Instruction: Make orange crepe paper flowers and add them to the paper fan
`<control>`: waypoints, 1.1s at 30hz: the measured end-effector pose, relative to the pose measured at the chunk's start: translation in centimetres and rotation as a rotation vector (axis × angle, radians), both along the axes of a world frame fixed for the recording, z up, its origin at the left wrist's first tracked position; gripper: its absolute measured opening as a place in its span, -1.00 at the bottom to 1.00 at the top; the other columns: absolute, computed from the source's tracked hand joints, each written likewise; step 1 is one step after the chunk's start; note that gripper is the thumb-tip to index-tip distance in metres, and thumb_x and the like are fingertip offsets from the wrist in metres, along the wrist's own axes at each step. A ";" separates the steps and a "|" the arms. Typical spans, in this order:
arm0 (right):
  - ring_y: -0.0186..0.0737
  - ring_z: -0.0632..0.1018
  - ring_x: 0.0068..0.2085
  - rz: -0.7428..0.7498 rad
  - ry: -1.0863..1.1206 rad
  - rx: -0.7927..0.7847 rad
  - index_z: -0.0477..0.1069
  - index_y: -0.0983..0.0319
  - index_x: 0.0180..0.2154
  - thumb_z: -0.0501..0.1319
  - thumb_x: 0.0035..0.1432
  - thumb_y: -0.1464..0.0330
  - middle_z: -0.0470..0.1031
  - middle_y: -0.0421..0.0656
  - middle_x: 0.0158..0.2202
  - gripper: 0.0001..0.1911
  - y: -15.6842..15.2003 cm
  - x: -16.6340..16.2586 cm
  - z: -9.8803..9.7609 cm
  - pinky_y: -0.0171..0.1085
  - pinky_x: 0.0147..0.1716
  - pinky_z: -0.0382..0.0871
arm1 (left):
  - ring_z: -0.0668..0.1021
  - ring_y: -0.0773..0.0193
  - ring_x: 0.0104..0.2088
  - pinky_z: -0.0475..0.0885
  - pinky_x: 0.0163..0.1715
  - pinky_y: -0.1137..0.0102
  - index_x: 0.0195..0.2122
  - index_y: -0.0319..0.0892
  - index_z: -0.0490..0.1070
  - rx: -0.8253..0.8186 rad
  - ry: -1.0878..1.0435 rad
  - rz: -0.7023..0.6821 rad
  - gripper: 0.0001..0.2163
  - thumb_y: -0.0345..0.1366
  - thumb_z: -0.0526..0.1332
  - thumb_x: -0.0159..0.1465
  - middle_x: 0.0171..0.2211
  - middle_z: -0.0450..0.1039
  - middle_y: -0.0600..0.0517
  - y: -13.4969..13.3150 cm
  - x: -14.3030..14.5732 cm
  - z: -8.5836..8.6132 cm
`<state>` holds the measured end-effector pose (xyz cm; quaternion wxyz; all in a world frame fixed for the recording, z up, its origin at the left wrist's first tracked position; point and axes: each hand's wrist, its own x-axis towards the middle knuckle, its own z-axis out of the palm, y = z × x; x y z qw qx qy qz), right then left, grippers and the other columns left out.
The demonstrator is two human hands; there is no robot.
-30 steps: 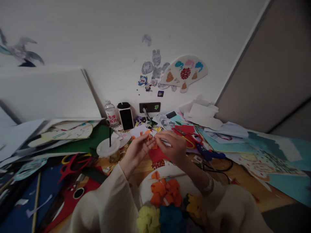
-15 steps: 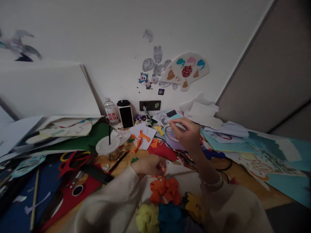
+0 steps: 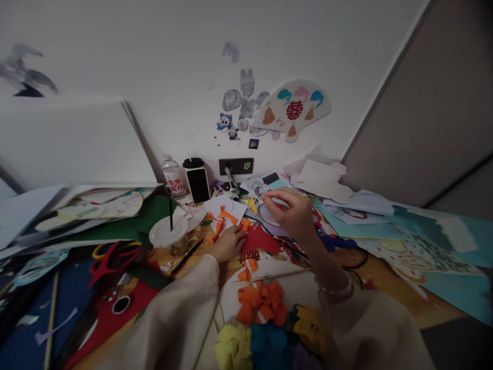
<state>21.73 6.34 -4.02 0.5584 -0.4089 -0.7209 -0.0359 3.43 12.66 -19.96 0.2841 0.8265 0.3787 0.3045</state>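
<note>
Okay, so nearest in there's a bunch of orange crepe paper puffs [image 3: 262, 304] on a round white board [image 3: 296, 290], with a yellow puff [image 3: 233, 348] and a blue puff [image 3: 269, 344] crowded along the near edge. A thin wooden stick [image 3: 265, 275] lies across the board just past them.

The left hand [image 3: 227, 244] is open and palm down, not gripping anything I can see, with its fingertips right beside a red paper cutout [image 3: 258, 241]. Orange paper cutouts [image 3: 221, 221] sit on a white sheet [image 3: 234, 205] just beyond it.

The right hand [image 3: 288, 216] is the busy one, closed in a pinch on what looks like a roll of clear tape [image 3: 267, 213], though it's hard to be sure in this light. It's just above a lilac sheet [image 3: 277, 228]. Tip for a ring that thin: pinch lightly at the rim so it doesn't warp, and keep the flat hand pinning the paper.

Further out, a lidded cup with a straw [image 3: 169, 231] and red-handled scissors [image 3: 111, 262] sit to the left on the wooden tabletop [image 3: 385, 293]. A phone [image 3: 198, 185] and a water bottle [image 3: 173, 177] stand against the wall, below a paper fan [image 3: 292, 105].
</note>
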 end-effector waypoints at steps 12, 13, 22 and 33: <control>-0.22 0.52 -0.19 0.039 -0.021 -0.042 0.53 0.19 -0.22 0.10 0.19 0.44 0.52 -0.12 -0.23 -0.77 0.4 0.5 -0.6 -0.26 -0.17 0.40 | 0.54 0.20 -0.35 0.42 -0.22 0.31 -0.36 -0.21 0.54 -0.206 -0.471 0.216 -0.80 -0.20 0.27 0.07 -0.38 0.57 -0.04 0.6 -0.3 3.3; -0.23 0.52 -0.21 0.048 -0.036 -0.059 0.54 0.19 -0.21 0.10 0.19 0.45 0.51 -0.12 -0.24 -0.75 0.5 0.5 -0.6 -0.27 -0.22 0.40 | 0.55 0.22 -0.36 0.42 -0.24 0.33 -0.33 -0.23 0.53 -0.224 -0.528 0.225 -0.77 -0.20 0.28 0.06 -0.39 0.57 -0.04 0.5 -0.3 3.9; -0.35 0.36 -0.46 0.246 -0.225 -0.310 0.57 0.20 -0.21 0.13 0.18 0.41 0.32 -0.22 -0.51 -0.76 0.2 0.1 -1.2 -0.36 -0.44 0.24 | 0.57 0.31 -0.45 0.44 -0.31 0.39 -0.10 -0.25 0.36 -0.369 -0.865 0.225 -0.54 -0.27 0.39 -0.04 -0.49 0.52 0.07 -2.5 0.6 8.4; -0.31 0.44 -0.37 0.499 -0.290 -0.576 0.12 0.20 0.22 0.13 0.10 0.49 0.45 -0.26 -0.40 -0.37 0.1 0.0 -1.3 -0.33 -0.30 0.33 | 0.54 0.36 -0.48 0.38 -0.43 0.50 -0.31 -0.23 0.38 -0.441 -1.091 0.320 -0.69 -0.29 0.40 -0.07 -0.50 0.52 0.08 -5.4 2.7 9.1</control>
